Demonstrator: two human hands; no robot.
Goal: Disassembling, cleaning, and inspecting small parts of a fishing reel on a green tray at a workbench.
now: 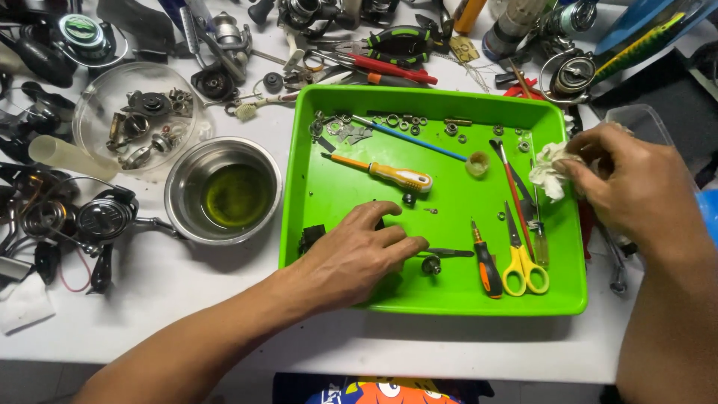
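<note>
Rag (548,169) at tray's (449,299) right edge, pinched in your right hand (624,187); left hand (357,254) fingers spread loosely over small black parts: keep them flat, steady.

Your crumpled white tissue (550,173) sits at the green tray's (449,299) right rim; small dark round part (431,264) lies on the tray floor.

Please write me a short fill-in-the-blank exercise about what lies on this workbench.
1. The left hand rests inside the ____ plastic tray.
2. The right hand holds a crumpled white ____ at the tray's right edge.
3. The scissors in the tray have ____ handles.
4. The steel bowl left of the tray holds a ____ liquid.

Missing words: green; tissue; yellow; yellowish-green
</note>
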